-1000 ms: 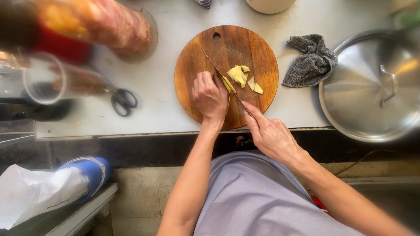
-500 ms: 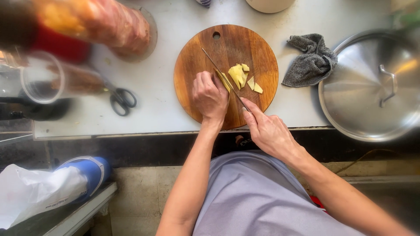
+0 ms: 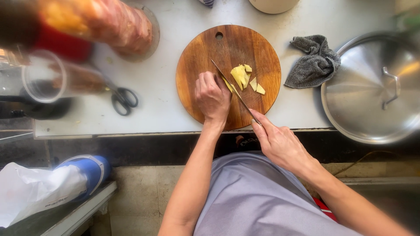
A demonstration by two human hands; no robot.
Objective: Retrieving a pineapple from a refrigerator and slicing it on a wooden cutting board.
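A round wooden cutting board [image 3: 201,57] lies on the white counter. My left hand [image 3: 212,97] rests curled on the board, pressing down a pale yellow piece of food that is mostly hidden under the fingers. My right hand [image 3: 280,142] grips a knife [image 3: 232,89] by its handle, index finger laid along the spine; the blade runs diagonally beside my left fingers. Several cut yellow slices [image 3: 245,76] lie just right of the blade.
A grey cloth [image 3: 314,62] sits right of the board, beside a large steel pot lid [image 3: 372,94]. Black-handled scissors [image 3: 124,98] lie to the left. Blurred jars [image 3: 87,26] stand at the upper left. A blue-capped container and white bag [image 3: 52,183] sit below the counter.
The knife blade has shifted slightly along the food beside my left fingers. Both hands stay in nearly the same place on the board.
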